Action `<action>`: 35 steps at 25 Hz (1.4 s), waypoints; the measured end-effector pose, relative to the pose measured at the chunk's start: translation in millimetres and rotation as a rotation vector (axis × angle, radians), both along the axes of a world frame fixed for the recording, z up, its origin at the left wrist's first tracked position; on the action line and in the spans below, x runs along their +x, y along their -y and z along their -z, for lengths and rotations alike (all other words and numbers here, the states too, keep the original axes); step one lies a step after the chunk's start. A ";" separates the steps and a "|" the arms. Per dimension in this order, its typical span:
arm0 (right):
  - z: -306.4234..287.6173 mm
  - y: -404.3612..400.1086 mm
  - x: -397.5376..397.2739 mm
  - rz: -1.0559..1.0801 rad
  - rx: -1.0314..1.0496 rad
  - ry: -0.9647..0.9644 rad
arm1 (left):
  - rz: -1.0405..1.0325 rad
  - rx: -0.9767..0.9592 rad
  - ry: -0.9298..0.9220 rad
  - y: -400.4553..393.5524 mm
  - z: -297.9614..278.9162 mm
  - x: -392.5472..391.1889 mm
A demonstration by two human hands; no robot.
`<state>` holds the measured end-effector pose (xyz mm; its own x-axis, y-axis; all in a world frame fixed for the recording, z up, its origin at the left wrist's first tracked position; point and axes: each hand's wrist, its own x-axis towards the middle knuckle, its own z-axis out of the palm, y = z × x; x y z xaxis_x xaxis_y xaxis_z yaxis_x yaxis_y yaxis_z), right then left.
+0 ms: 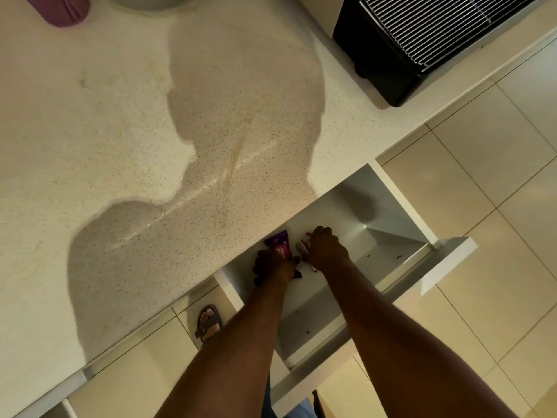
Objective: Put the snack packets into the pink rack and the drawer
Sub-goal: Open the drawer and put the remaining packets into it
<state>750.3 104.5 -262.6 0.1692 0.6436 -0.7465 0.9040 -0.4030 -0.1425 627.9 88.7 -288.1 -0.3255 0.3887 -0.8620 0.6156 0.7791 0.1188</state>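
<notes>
Both my hands reach into the open white drawer (391, 260) under the counter. My left hand (272, 265) grips a purple snack packet (278, 241) that stands up near the drawer's back, partly under the counter edge. My right hand (327, 247) curls over a red and white snack packet (305, 244), most of it hidden beneath the fingers. A pink object (60, 9) shows at the counter's far left corner; I cannot tell whether it is the rack.
The speckled beige counter (120, 131) fills the left and middle. A black appliance with a wire grille (437, 40) stands at the top right. My sandalled foot (209, 322) rests on the tiled floor (497, 176) beside the drawer.
</notes>
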 end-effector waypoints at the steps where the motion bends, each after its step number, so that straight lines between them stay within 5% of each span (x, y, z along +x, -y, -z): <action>1: -4.2 0.6 0.1 -0.001 0.014 -0.002 | 0.006 0.004 -0.011 -1.0 -6.5 0.3; 5: -27.2 11.1 -0.9 0.043 0.149 -0.014 | -0.001 0.143 0.003 -3.7 -43.7 -3.3; 10: -75.8 43.6 -16.9 0.038 0.369 -0.029 | 0.434 0.566 0.040 25.0 -115.5 -9.0; 16: -143.7 66.5 -36.6 -0.094 0.678 0.040 | 0.441 0.845 0.237 51.7 -190.6 -31.7; 22: -192.1 47.7 -85.5 -0.246 0.730 0.039 | 0.513 1.237 0.099 29.4 -244.0 -96.6; 35: -213.2 4.9 -273.7 -0.535 0.684 -0.049 | 0.562 0.959 -0.315 20.0 -240.1 -347.0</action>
<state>476.6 99.6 -49.4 -0.3060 0.9375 -0.1653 0.9341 0.2622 -0.2421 280.8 68.7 -48.1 -0.0473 0.9978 -0.0455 0.9544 0.0586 0.2927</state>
